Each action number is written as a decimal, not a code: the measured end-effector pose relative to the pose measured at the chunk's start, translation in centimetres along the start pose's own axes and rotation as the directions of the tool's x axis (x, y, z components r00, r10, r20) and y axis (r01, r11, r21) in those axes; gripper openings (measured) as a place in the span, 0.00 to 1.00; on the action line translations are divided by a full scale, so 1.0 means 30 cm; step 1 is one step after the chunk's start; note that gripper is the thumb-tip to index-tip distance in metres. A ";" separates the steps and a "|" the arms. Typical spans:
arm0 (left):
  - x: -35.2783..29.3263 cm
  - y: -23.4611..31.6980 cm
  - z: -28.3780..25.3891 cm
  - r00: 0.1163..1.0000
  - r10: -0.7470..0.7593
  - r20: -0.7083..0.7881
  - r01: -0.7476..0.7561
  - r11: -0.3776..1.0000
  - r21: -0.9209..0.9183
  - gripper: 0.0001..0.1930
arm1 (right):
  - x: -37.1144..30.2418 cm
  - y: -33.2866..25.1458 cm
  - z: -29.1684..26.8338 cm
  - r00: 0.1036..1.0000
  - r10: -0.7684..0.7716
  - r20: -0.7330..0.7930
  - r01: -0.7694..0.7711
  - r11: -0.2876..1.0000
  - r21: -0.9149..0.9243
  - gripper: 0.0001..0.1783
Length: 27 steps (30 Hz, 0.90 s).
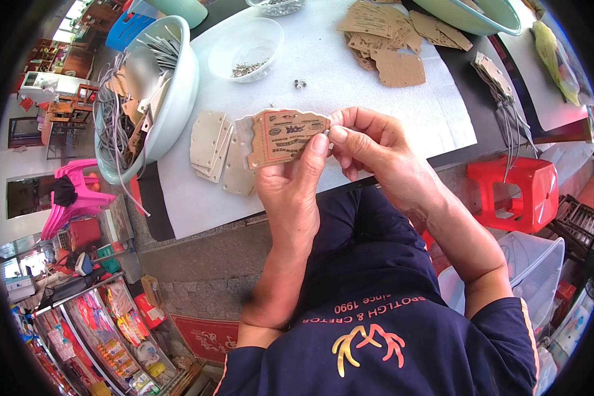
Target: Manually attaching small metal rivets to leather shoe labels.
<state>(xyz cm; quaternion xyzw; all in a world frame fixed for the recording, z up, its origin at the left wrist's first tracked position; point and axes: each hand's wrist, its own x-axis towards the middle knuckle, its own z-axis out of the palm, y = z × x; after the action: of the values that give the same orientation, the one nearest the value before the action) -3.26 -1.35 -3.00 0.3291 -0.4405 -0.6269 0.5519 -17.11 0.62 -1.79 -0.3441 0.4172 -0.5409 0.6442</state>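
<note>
My left hand (292,195) grips a brown printed cardboard tag (276,140) with a wavy edge from below, thumb on its face. A pale layer of matching shape shows behind the tag at its left side and top. At the tag's right end, the thumb and fingers of my right hand (379,148) are pinched together, touching it. A tiny shiny bit shows between the fingertips, too small to make out. Left of the tag, several pale cards with punched holes (206,142) lie fanned out. Beyond it rest a few small metal pieces (300,84).
A clear bowl (261,36) with small metal pieces stands on the white sheet (350,92). Brown cards (400,68) are piled at the far right. A light-blue basin (189,76) of cords and tags is at left. Corded tags (492,71) hang over the right edge, above a red stool (525,191).
</note>
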 end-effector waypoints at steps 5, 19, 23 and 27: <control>0.001 -0.004 0.002 1.000 0.025 0.008 -0.025 0.999 -0.047 0.14 | -0.003 -0.004 0.001 1.000 0.003 -0.019 -0.002 1.000 0.018 0.12; -0.014 -0.009 -0.009 0.994 0.103 0.030 -0.105 0.991 0.082 0.14 | 0.003 0.012 0.002 0.997 -0.078 -0.013 0.077 0.995 -0.070 0.10; -0.023 -0.014 -0.015 0.990 0.123 0.067 -0.128 0.988 0.086 0.15 | 0.003 0.010 0.002 0.995 -0.102 -0.001 0.101 0.985 -0.142 0.11; -0.022 -0.018 -0.009 0.986 0.152 0.074 -0.160 0.981 0.110 0.15 | 0.010 0.019 0.000 0.995 -0.104 -0.010 0.101 0.982 -0.157 0.11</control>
<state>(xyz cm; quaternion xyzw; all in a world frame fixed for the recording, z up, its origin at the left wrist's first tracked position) -3.13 -0.75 -3.65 0.3042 -0.5181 -0.5655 0.5650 -16.85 0.44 -2.35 -0.4096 0.4461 -0.5422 0.5825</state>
